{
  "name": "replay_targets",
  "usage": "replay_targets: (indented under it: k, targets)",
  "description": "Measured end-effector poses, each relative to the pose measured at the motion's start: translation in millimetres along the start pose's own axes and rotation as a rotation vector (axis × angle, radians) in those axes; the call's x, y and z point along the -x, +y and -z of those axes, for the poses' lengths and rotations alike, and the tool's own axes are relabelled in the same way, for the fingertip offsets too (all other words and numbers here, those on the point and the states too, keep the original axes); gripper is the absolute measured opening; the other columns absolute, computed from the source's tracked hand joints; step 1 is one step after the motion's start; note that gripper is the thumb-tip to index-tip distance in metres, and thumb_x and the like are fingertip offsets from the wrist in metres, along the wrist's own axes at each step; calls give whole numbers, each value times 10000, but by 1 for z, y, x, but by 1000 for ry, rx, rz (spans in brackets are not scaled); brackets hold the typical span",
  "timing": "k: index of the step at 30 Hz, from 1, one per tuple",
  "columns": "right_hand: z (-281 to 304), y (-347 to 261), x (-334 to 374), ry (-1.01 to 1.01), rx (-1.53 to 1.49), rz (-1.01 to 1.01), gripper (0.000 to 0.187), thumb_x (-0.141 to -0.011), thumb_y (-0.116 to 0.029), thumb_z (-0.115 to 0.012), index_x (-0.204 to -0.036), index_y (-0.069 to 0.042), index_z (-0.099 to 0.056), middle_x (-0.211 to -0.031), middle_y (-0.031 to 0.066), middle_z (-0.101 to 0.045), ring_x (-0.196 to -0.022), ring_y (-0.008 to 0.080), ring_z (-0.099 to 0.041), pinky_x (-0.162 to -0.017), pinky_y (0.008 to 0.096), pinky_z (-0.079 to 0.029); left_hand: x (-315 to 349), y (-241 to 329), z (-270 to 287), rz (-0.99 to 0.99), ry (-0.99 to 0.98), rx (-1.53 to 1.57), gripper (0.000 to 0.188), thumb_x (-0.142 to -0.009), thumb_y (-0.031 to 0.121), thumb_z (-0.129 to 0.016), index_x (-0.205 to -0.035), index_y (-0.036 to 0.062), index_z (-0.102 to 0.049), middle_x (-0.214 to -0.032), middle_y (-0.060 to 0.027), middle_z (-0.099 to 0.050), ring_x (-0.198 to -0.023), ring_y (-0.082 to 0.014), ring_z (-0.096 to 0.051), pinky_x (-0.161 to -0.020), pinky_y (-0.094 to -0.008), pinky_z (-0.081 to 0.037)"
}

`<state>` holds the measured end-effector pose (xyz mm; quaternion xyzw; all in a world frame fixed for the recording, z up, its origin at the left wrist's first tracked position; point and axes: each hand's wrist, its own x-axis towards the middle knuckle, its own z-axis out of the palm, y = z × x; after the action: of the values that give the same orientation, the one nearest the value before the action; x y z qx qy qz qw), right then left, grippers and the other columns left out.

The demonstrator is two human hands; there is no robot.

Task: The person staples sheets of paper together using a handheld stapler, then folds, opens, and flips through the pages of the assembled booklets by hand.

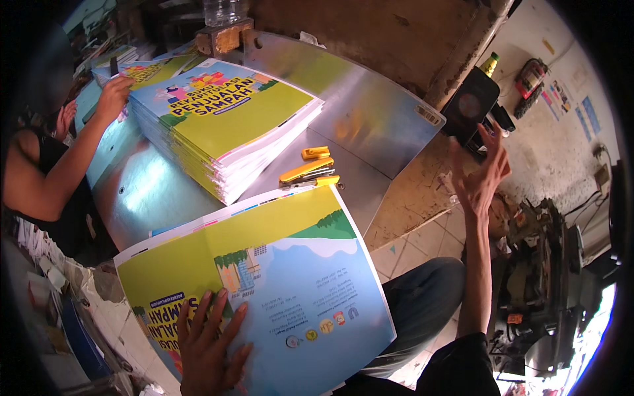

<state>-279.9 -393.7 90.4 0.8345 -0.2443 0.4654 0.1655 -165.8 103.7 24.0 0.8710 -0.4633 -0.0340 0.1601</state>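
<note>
My left hand (210,343) lies with its fingers spread on a wide printed cover sheet (300,280), green on one side and light blue on the other. The sheet is upside down to me and lies over my lap, its far edge by the table. Whether more pages lie under it, I cannot tell. My right hand (482,173) is raised off to the right, fingers apart and holding nothing, near a black device (470,102). Beyond the sheet, a yellow stapler (307,170) sits beside a thick stack of green and blue booklets (264,135).
A metal plate (356,89) covers the tabletop. At the left, a co-worker's hand (115,100) is by more booklets (158,69). A wooden block (224,39) under a clear bottle (223,12) stands at the back. Dark machinery (528,290) fills the lower right.
</note>
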Motion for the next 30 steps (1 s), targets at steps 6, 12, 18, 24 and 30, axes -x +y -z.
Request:
replay_targets:
  k: [6, 12, 18, 24, 30]
  targets:
    - [3, -55, -3, 191, -297, 197, 398, -819, -52, -762, -1197, -20, -642, -1118, 111, -708, -1055, 325, -630, -972, 418, -445, -3, 2, 7, 16, -32, -34, 579, -912, 340, -719, -1444, 169, -568, -1512, -126, -510, -1429, -315, -434, -1215, -548, -216]
    - [4, -149, 11, -372, -602, 613, 381, -816, -46, -762, -1185, -9, -675, -1151, 138, -694, -1082, 317, -630, -931, 435, -473, 6, -4, 6, 51, -20, 33, 575, -915, 419, -695, -1454, 261, -575, -1592, -91, -430, -1507, -323, -334, -1237, -582, -148]
    - [-45, -155, 18, -537, -702, 580, 569, -906, -114, -738, -1436, -40, -546, -1314, 180, -647, -1214, 318, -593, -1021, 460, -441, 4, 12, 13, 65, -39, 28, 756, -824, 633, -694, -1484, 298, -543, -1625, -95, -382, -1520, -340, -304, -1242, -594, -110]
    - [-78, -162, 16, -682, -660, 631, 536, -955, -78, -662, -1470, -94, -515, -1344, 161, -628, -1227, 323, -595, -1072, 451, -436, 11, 6, 1, 98, -25, 155, 968, -714, 790, -714, -1512, 284, -504, -1639, -91, -352, -1531, -350, -269, -1245, -614, -63]
    - [-36, -165, 5, -546, -991, 261, 437, -1026, -101, -600, -1448, -17, -529, -1324, 153, -635, -1159, 218, -629, -978, 336, -509, 15, 0, -4, 65, 37, 217, 988, -718, 810, -684, -1523, 273, -487, -1637, -91, -351, -1527, -352, -276, -1240, -636, -45]
